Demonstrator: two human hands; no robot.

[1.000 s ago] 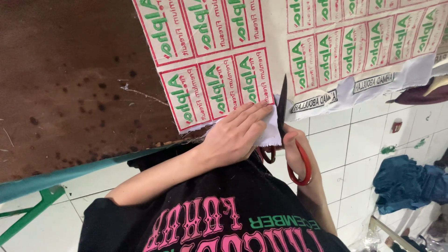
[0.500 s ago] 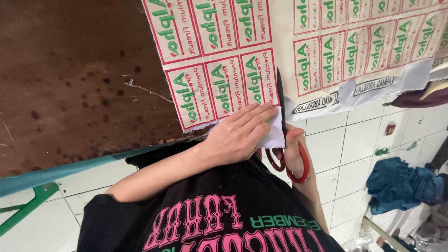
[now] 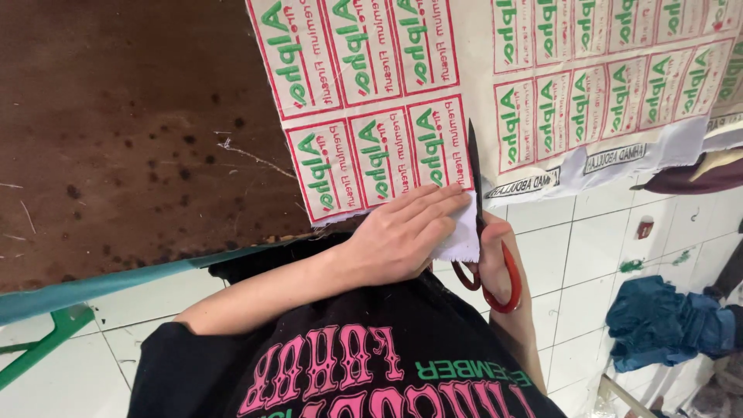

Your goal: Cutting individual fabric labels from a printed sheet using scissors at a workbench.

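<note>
Your left hand point(image 3: 402, 240) lies flat, fingers extended, pressing the near edge of the printed label sheet point(image 3: 371, 116) onto the brown desk point(image 3: 116, 131). Your right hand point(image 3: 495, 255) is closed through the red loops of the scissors point(image 3: 484, 232), whose dark blades point away from you along the gap just right of the lowest row of labels. The sheet is pale woven cloth printed with rows of upright rectangular labels, each framed in red with green lettering and smaller red lettering beneath. A second section of the same labels point(image 3: 619, 85) lies to the right of the blades, with a strip of white tags in dark print point(image 3: 611, 159) along its lower edge. The sheet overhangs the desk edge above a white tiled floor point(image 3: 588, 232), where a blue cloth bundle point(image 3: 665, 321) lies well apart from your hands.
</note>
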